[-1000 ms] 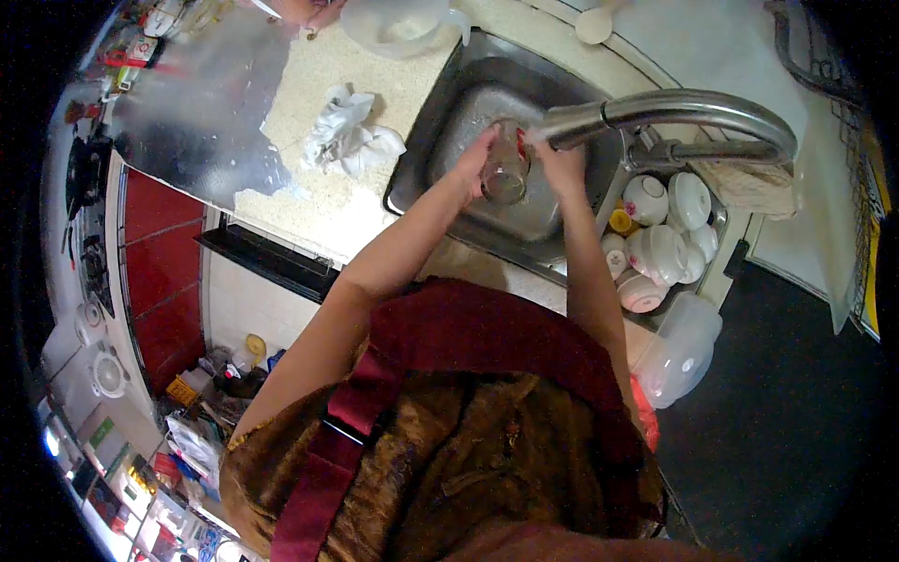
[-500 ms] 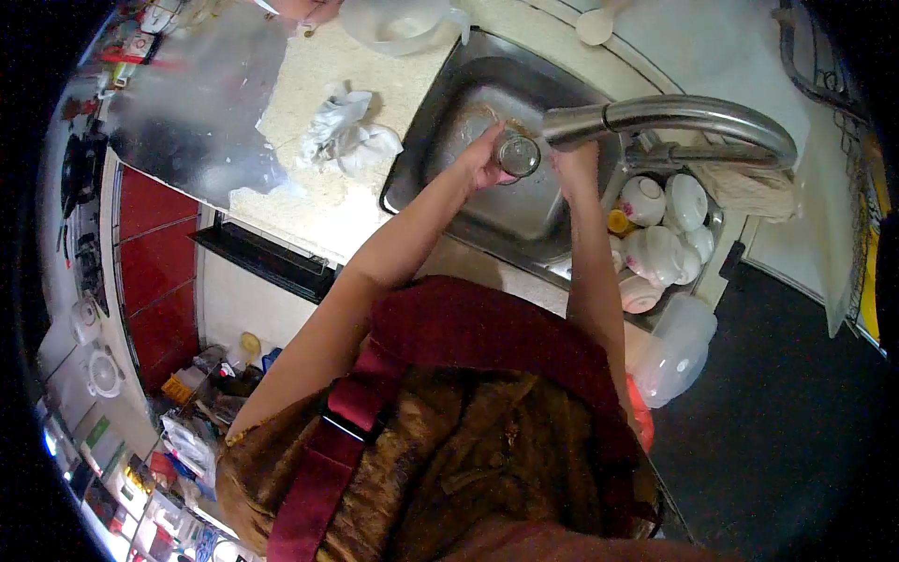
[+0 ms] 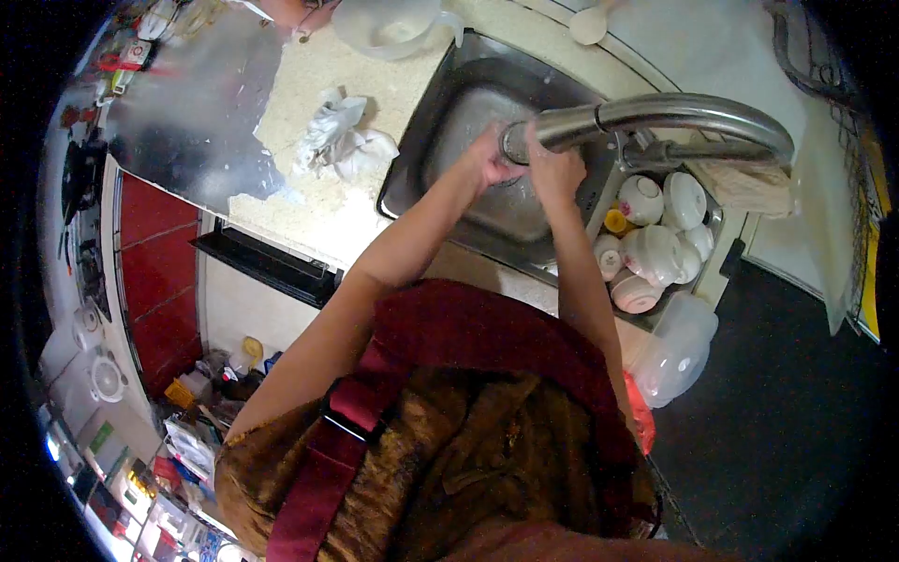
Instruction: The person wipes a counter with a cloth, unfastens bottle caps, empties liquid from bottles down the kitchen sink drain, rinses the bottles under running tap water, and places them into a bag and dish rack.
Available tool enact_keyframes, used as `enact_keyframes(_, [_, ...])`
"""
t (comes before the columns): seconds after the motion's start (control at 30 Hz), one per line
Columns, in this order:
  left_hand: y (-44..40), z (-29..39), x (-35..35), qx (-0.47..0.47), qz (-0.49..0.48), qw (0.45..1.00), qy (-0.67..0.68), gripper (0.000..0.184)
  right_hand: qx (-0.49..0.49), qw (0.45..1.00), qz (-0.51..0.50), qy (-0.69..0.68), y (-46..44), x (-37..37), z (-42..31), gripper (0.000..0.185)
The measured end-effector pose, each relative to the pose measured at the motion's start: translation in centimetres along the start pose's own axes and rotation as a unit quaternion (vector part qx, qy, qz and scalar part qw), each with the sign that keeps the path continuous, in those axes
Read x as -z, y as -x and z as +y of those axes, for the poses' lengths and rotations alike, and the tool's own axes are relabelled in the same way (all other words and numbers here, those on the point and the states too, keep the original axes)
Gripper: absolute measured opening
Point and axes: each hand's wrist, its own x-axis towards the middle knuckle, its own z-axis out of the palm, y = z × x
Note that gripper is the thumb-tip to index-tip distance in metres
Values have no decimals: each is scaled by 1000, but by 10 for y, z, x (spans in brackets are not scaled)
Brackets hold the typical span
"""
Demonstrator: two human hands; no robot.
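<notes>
Over the sink (image 3: pixel 398 178), my left hand (image 3: pixel 489 161) is wrapped round the left side of a clear glass jar (image 3: pixel 512 143), whose round end faces up toward me. My right hand (image 3: pixel 558 175) is on the jar's right side, its fingers closed against the glass. The steel faucet (image 3: pixel 693 108) reaches in from the right, its head just above the right hand and covering part of its fingers. Whether water is running from it, I cannot make out.
White bowls (image 3: pixel 651 253) are piled in a rack right of the sink, above a translucent plastic container (image 3: pixel 676 351). A crumpled white cloth (image 3: pixel 345 139) lies on the left counter. A clear plastic jug (image 3: pixel 389 28) and a pale spoon (image 3: pixel 588 26) sit behind.
My right hand has come from behind the faucet head, moving left and toward me onto the jar. The jar has shifted slightly up and left in view.
</notes>
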Motion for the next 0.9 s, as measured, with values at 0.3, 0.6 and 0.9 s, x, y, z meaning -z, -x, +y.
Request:
enact_keyframes(0.3, [33,0,-4,-68,9,993,-96,42,-204,808,-204,-514,1,9,50,23])
enact_keyframes(0.6, [55,0,30,-213,-83,941,-248,70,-214,675,-275,-651,4,10,31,18])
enact_keyframes(0.9, [42,-4,61,-303,-113,872,-367,91,-201,778,-243,-544,1,19,38,13])
